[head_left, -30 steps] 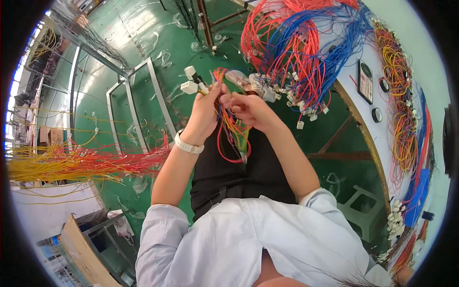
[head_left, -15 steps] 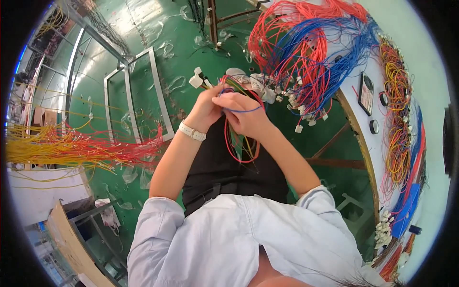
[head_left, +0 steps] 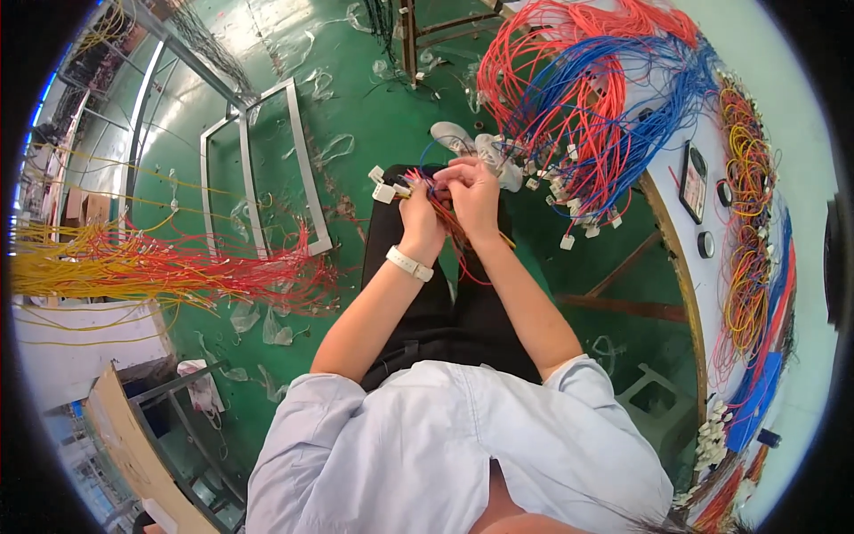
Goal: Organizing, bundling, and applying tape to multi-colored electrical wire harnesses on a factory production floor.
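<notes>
1. Wires (head_left: pixel 449 222): a small bundle of thin red and mixed-colour strands, held over the lap, above the green floor (head_left: pixel 356 116), left of the desk (head_left: pixel 676 258) edge.
2. Left hand (head_left: pixel 418 214): fingers pinched on the bundle near the white plugs (head_left: pixel 384 189).
3. Right hand (head_left: pixel 471 191): fingers pressed together on the same strands.
4. Handling, judged: light, limp, prone to tangling; best gripped close behind the plugs, not mid-strand.

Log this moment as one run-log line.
left hand: grips wire bundle | right hand: pinches same wires | white connectors: at bundle's left end
</notes>
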`<state>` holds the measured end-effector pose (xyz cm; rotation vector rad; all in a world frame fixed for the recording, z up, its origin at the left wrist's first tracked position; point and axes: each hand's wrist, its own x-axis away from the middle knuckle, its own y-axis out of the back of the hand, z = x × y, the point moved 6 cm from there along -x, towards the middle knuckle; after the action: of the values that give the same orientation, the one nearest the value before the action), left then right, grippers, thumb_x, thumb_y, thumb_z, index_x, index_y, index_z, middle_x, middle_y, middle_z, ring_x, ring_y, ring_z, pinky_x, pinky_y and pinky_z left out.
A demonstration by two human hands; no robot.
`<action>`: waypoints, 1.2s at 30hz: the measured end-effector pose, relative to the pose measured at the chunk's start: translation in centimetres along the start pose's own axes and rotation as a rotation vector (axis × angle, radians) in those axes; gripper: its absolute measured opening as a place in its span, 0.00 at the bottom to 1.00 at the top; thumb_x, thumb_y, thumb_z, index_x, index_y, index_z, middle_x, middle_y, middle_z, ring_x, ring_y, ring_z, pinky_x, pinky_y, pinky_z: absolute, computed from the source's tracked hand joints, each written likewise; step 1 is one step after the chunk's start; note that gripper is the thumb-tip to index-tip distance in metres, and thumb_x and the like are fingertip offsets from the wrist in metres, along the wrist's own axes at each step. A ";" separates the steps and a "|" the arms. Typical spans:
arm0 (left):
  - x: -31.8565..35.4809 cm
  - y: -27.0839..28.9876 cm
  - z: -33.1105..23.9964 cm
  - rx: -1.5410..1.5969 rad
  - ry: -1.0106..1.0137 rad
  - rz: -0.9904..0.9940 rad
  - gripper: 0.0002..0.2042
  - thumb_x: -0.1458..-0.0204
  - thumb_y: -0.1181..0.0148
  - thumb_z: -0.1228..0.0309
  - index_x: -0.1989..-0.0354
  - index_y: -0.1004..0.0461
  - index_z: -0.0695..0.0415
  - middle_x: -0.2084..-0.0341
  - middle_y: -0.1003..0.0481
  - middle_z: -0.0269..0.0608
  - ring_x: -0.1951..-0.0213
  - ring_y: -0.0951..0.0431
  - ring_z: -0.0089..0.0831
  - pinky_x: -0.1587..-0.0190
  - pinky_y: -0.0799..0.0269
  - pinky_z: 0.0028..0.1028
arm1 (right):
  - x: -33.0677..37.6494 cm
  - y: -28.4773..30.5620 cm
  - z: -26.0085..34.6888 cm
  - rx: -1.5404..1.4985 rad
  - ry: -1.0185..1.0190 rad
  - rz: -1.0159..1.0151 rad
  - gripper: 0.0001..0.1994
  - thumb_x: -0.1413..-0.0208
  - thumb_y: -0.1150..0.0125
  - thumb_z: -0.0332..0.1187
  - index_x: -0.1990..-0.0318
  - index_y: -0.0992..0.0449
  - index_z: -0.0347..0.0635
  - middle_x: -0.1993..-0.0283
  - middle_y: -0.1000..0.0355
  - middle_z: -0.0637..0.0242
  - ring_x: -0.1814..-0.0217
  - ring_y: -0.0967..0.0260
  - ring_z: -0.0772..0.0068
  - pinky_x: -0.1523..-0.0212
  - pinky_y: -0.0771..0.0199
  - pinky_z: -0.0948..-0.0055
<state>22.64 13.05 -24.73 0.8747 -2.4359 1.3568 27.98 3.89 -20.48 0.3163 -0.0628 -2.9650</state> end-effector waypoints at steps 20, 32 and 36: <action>0.2 -1.0 -1.6 -0.005 0.085 0.174 0.12 0.37 0.62 0.69 0.55 0.30 0.59 0.63 0.26 0.38 0.62 0.26 0.28 0.60 0.27 0.29 | -1.7 -2.3 4.7 0.290 0.200 0.540 0.09 0.54 0.38 0.28 0.66 0.21 0.32 0.50 0.29 0.55 0.50 0.30 0.61 0.49 0.31 0.69; -2.8 -1.4 4.5 -0.044 0.588 0.165 0.11 0.39 0.64 0.71 0.72 0.37 0.60 0.75 0.29 0.46 0.74 0.26 0.37 0.66 0.24 0.37 | -1.1 5.0 9.2 -0.100 -0.323 0.563 0.11 0.45 0.43 0.33 0.73 0.24 0.33 0.71 0.31 0.70 0.67 0.34 0.81 0.59 0.37 0.80; -8.4 2.6 6.0 0.157 0.582 0.145 0.10 0.41 0.65 0.74 0.76 0.41 0.54 0.88 0.44 0.24 0.87 0.43 0.20 0.72 0.29 0.29 | 6.7 2.2 5.4 0.172 -0.111 0.284 0.10 0.51 0.44 0.25 0.82 0.31 0.39 0.81 0.34 0.69 0.77 0.38 0.77 0.74 0.39 0.74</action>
<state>28.39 12.39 -33.73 0.2691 -1.9876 1.5946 20.71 0.76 -16.51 0.1481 -0.3479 -2.6958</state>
